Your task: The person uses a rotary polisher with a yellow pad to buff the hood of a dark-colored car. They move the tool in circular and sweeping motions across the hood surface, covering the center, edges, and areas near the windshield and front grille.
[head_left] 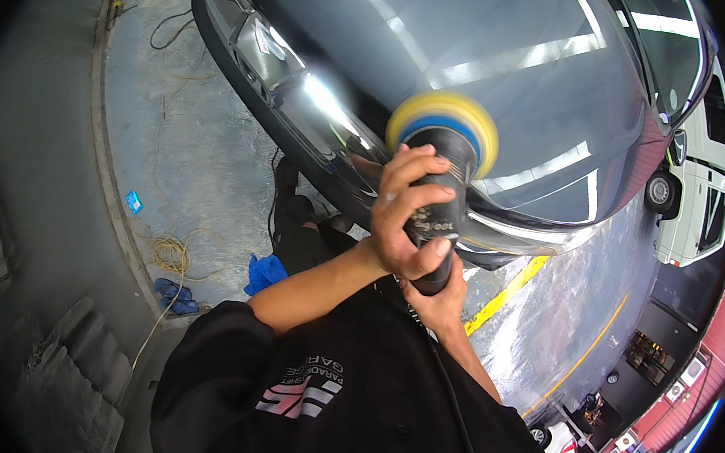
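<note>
A black car polisher [445, 175] with a blue backing plate and a yellow foam pad [490, 126] is held in both my hands. My left hand [405, 204] wraps round the upper part of its body, fingers curled over the top. Lower down, my right hand [445, 294] grips the rear end of the polisher, partly hidden behind it. The pad is at the front corner of a dark grey car hood [512, 59], its face turned away from me. Whether it presses on the paint I cannot tell. Just left of it is the headlight [329, 109].
A coiled cord [169, 254], blue slippers [176, 295] and a blue cloth [265, 274] lie on the floor at left. A dark cable [273, 194] hangs beside the bumper. At right stand a white vehicle [706, 194] and a yellow floor line [506, 297].
</note>
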Demonstrator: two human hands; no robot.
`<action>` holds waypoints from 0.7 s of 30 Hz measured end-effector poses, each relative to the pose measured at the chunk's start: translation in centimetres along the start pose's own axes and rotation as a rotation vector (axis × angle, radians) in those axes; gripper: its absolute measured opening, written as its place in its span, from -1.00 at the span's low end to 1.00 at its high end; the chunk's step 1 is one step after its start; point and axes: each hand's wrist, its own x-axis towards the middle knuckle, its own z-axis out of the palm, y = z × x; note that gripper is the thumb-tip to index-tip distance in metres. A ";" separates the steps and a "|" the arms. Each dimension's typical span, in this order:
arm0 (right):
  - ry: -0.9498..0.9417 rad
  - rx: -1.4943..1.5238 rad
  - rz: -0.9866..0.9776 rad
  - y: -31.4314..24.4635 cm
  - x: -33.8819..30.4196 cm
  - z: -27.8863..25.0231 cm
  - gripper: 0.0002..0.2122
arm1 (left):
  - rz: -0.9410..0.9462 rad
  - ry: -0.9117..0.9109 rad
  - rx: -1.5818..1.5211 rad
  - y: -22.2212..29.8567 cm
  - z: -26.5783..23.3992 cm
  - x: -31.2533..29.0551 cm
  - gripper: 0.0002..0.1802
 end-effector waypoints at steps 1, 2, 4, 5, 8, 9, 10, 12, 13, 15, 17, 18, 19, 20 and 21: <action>0.001 0.019 0.012 0.4 -0.3 -0.2 -0.19 | -0.001 -0.016 0.000 0.2 0.5 -0.2 -0.49; 0.003 0.040 0.026 0.7 -0.4 -0.4 -0.19 | -0.004 -0.034 -0.001 0.3 0.9 -0.3 -0.49; 0.001 0.059 0.003 1.0 -0.7 -0.4 -0.19 | -0.009 -0.056 -0.013 0.4 1.3 -0.2 -0.50; 0.000 0.069 -0.007 0.9 -0.8 -0.2 -0.18 | -0.014 -0.068 -0.013 0.4 1.2 -0.1 -0.51; 0.005 0.136 -0.002 0.0 -1.0 1.1 -0.17 | -0.026 -0.109 -0.016 0.3 -0.2 1.1 -0.55; 0.007 0.157 -0.008 -1.2 -0.7 1.5 -0.17 | -0.036 -0.117 -0.016 0.1 -0.9 1.8 -0.56; 0.016 0.176 -0.009 -2.2 -0.4 2.0 -0.17 | -0.047 -0.129 -0.024 -0.1 -1.6 2.4 -0.56; 0.014 0.216 -0.043 -3.5 0.5 3.9 -0.16 | -0.025 -0.099 -0.044 -0.8 -3.3 4.0 -0.57; -0.009 0.239 -0.005 -4.8 1.0 4.6 -0.17 | -0.027 -0.106 -0.016 -1.2 -4.5 4.6 -0.57; -0.061 0.237 0.059 -8.2 2.3 5.4 -0.18 | -0.032 -0.132 0.021 -2.1 -7.1 6.3 -0.58; -0.088 0.229 0.043 -9.6 3.5 7.4 -0.16 | -0.082 -0.133 0.013 -2.8 -9.5 8.0 -0.60; -0.094 0.227 0.031 -10.6 4.3 8.2 -0.16 | -0.091 -0.137 0.019 -3.3 -10.7 8.8 -0.60; -0.107 0.235 0.038 -11.8 5.0 8.9 -0.16 | -0.096 -0.122 0.036 -3.9 -11.9 9.6 -0.60; -0.121 0.244 0.044 -13.1 5.7 9.4 -0.16 | -0.116 -0.108 0.019 -4.4 -12.9 10.4 -0.61; -0.139 0.256 0.045 -14.2 6.3 9.9 -0.16 | -0.131 -0.094 0.010 -4.9 -13.9 11.3 -0.61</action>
